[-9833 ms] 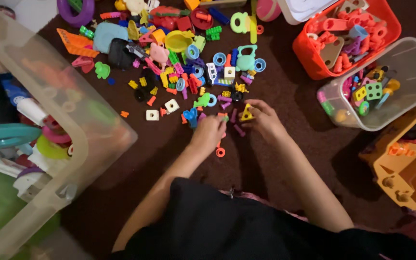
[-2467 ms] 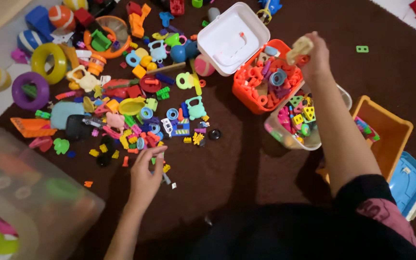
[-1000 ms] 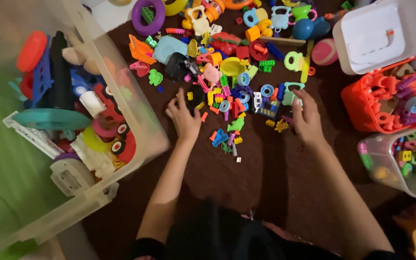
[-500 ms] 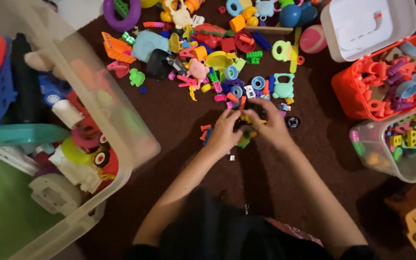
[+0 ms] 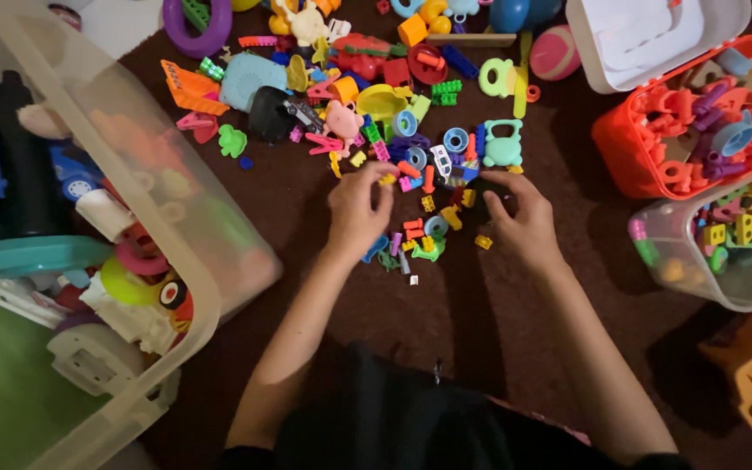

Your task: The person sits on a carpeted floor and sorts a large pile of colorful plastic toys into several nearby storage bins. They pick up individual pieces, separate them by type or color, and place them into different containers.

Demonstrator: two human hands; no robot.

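Your hands have drifted apart since half a second ago, when they were bunched together over the small pieces. Now your left hand [image 5: 357, 211] pinches a small yellow piece [image 5: 387, 179] between curled fingertips at its 1 o'clock edge. Your right hand [image 5: 522, 219] lies palm down with fingers bent over the dark rug [image 5: 472, 322]; you cannot tell whether anything sits under it. A yellow block [image 5: 483, 242] lies just beside it at 9 o'clock. Between your hands lies a loose cluster of small bricks [image 5: 424, 235], too small and jumbled to sort out. At 9 o'clock a clear storage tub [image 5: 145, 200] blurs its contents. At 2 o'clock stands an orange bin [image 5: 620, 152], with a clear box [image 5: 707, 278] below it, both cut off by the frame edge.
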